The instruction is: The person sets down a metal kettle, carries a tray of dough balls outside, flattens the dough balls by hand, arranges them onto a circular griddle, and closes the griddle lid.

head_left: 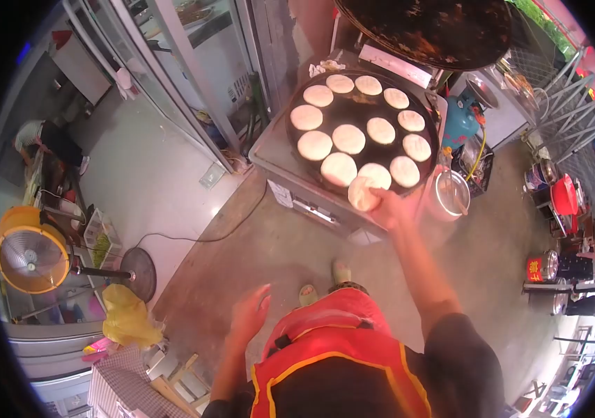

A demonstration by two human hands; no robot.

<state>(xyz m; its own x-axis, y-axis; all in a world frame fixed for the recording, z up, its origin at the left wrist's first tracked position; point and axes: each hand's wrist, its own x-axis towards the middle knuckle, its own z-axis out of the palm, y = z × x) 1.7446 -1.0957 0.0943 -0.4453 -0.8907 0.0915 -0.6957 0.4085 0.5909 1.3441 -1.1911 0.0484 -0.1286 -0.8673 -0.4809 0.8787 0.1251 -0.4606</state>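
My right hand (389, 207) grips a pale round flatbread (361, 194) by its right edge. This flatbread is at the near rim of a round black griddle (353, 104) and overlaps another flatbread (375, 173) behind it. Several more flatbreads lie on the griddle, most in a ring along its edge, with a flatbread (348, 138) nearer the middle. Some have light brown patches. Low in front of my body, away from the griddle, my left hand (250, 312) is empty, its fingers loosely apart.
A dark round lid (433, 28) is raised behind the griddle. To the right stand a white bucket (449, 196) and a teal gas cylinder (459, 120). A yellow fan (33, 249) is at left, its cable crossing the floor. Another person (50, 143) bends over at far left.
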